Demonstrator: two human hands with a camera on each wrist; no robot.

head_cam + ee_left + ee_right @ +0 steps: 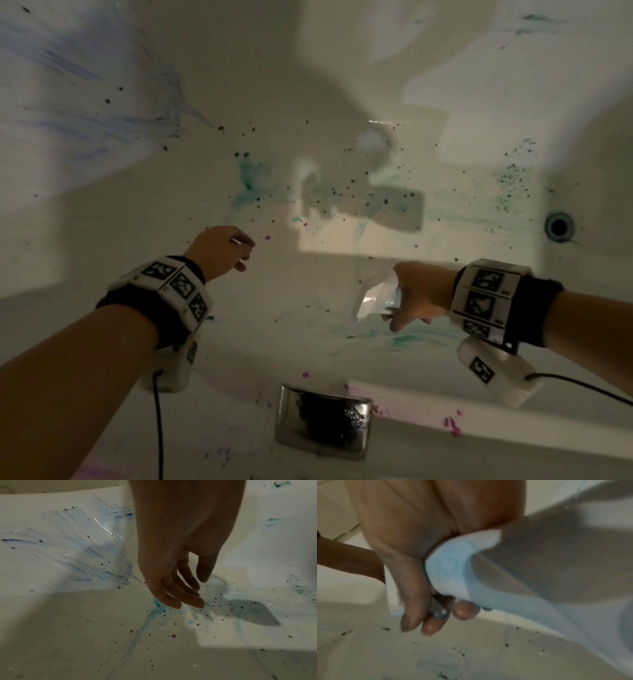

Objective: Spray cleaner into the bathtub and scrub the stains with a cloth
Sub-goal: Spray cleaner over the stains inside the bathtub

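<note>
Left grip [173, 574]: fingers relaxed, held nothing, above the stained bathtub [342, 85].
Right grip [416, 296]: fingers curled round a pale blue cloth [453, 563].
Stains [248, 180]: teal, blue, purple.

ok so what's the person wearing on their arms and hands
Both forearms are bare, no sleeves or gloves. Each wrist carries a black strap ringed with white blocks printed with black square markers, and a white camera pod underneath trailing a black cable.

Looking down from the head into the bathtub [342, 85]. Looking close along each wrist at the fingers. Sharing the speckled bathtub floor.
</note>
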